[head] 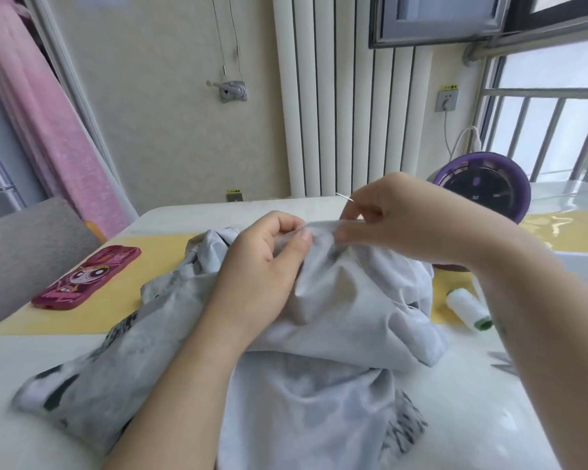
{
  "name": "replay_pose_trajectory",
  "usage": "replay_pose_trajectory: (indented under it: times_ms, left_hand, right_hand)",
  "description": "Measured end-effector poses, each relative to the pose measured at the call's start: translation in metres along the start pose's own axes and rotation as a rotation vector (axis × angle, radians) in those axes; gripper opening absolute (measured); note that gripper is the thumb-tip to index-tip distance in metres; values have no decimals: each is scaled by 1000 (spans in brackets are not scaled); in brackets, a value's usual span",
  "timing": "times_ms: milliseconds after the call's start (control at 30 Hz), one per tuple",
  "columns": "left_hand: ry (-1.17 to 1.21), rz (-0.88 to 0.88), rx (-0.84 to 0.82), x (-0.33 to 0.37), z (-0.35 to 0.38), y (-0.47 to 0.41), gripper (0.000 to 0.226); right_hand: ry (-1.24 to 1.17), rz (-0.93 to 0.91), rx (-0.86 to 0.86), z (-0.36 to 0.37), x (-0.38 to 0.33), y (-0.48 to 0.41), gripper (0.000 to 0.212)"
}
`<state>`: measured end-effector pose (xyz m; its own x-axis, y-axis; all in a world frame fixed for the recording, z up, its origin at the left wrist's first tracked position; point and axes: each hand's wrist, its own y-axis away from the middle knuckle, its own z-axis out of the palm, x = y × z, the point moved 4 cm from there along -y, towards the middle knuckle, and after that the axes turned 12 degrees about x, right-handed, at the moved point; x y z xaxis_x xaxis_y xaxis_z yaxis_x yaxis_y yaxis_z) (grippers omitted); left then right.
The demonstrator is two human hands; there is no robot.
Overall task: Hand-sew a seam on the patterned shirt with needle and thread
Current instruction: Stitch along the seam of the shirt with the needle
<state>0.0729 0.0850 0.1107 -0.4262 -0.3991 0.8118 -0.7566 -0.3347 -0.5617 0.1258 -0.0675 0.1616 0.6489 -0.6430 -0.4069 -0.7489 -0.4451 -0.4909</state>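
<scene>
As the left hand (262, 266) pinches a raised fold of the shirt (319, 334) heaped on the surface (489, 418) and the right hand (398, 222) pinches the needle (345, 197) between its fingers (348, 215), the cloth looks light and limp, best held beside the seam.

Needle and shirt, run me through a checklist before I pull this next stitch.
1. Needle pinched in the right hand: ok.
2. Needle's free end clear of the left hand: ok.
3. Left hand grips the shirt fold next to the right hand: ok.
4. Thread from needle to fabric free of tangles: cannot tell, too fine to see.
5. Thread spool lying on the table beside the shirt, not under it: ok.
6. Phone apart from the fabric: ok.
</scene>
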Motion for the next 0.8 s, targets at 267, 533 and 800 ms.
replay_pose_trajectory:
  times_ms: [267, 533, 800]
  left_hand:
    - [-282, 8, -161, -18, 15, 9, 10]
    - [-65, -150, -27, -23, 5, 1, 10]
    - [-8, -245, -26, -24, 3, 2, 9]
  right_hand:
    - [244, 82, -152, 17, 11, 14, 12]
    - [-103, 135, -31, -2, -22, 22, 31]
    - [157, 152, -235, 32, -21, 33, 28]
